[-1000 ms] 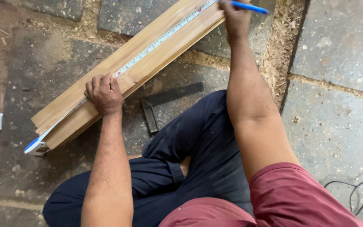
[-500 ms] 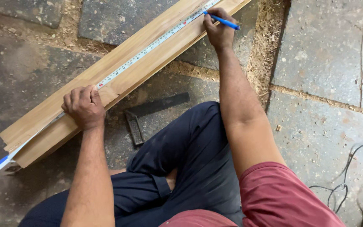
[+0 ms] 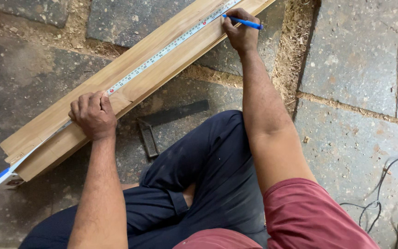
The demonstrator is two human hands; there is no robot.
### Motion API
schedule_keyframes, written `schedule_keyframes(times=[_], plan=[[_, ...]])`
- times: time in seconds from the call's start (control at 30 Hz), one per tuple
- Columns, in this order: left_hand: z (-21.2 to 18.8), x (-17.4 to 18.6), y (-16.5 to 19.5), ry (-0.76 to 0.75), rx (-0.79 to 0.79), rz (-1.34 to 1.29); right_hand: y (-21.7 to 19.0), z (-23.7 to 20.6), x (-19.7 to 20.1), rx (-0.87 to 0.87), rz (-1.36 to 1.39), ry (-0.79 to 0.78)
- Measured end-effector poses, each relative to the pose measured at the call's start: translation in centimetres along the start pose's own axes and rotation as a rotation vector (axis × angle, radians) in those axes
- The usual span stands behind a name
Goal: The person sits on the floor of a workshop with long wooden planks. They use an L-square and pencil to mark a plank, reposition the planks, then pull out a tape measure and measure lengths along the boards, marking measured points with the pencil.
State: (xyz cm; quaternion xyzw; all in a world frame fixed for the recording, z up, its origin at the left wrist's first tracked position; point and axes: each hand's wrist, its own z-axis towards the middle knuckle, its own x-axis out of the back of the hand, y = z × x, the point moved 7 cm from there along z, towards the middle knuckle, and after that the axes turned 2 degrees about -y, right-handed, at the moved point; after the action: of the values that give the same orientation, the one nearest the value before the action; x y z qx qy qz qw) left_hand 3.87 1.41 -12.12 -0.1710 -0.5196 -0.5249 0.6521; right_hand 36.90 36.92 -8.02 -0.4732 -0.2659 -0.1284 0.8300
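At the far left, low on the stone floor (image 3: 355, 60), sits the blue-and-white case of a tape measure (image 3: 4, 178), just off the lower left end of a long pale wooden plank (image 3: 162, 69) that lies flat on the paving and runs diagonally up toward the top right. The tape's white blade (image 3: 171, 46) is drawn out from that case along the upper face of the plank, marked with small black figures and a few red ones. The left hand (image 3: 93, 114) rests on the plank near its lower end, knuckles up, fingers curled close together and pressing the blade down onto the wood. Just right of it, on the grey stone below the plank's near edge, lies a dark metal try square (image 3: 162, 124), its two arms meeting at a corner, apart from the plank and touching neither hand. The person sits on the floor in dark blue trousers (image 3: 213, 184) and a dark red shirt (image 3: 309, 216). Further right, near the plank's upper end, the right hand (image 3: 240, 32) pinches a slim blue pen (image 3: 242, 21) between thumb and fingers, its tip at the blade on the wood. Sawdust (image 3: 291, 50) fills the joints beside that end, and a thin black cable (image 3: 392, 189) loops at the lower right.
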Motion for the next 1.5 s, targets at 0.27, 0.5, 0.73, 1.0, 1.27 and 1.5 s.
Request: schedule_keyframes(times=[0.27, 0.5, 0.73, 1.0, 1.27, 1.5], plan=[[-0.1, -0.2, -0.2, -0.015, 0.009, 0.003, -0.1, 0.1, 0.2, -0.009, -0.013, -0.007], [0.1, 0.0, 0.0, 0.011, -0.003, 0.016, 0.1, 0.0, 0.1, 0.009, -0.012, -0.007], [0.1, -0.1, 0.1, -0.005, 0.001, 0.033, 3.5, 1.9, 5.1, -0.113, 0.194, 0.294], [-0.3, -0.1, -0.2, -0.021, -0.001, 0.027, 4.2, 2.3, 3.7, -0.092, 0.186, 0.029], [-0.2, -0.1, -0.1, -0.03, 0.007, 0.021, 3.9, 2.4, 2.8, -0.003, 0.138, 0.01], [-0.3, -0.3, -0.3, -0.033, 0.01, 0.04, 3.8, 2.3, 2.6, -0.046, 0.067, 0.006]])
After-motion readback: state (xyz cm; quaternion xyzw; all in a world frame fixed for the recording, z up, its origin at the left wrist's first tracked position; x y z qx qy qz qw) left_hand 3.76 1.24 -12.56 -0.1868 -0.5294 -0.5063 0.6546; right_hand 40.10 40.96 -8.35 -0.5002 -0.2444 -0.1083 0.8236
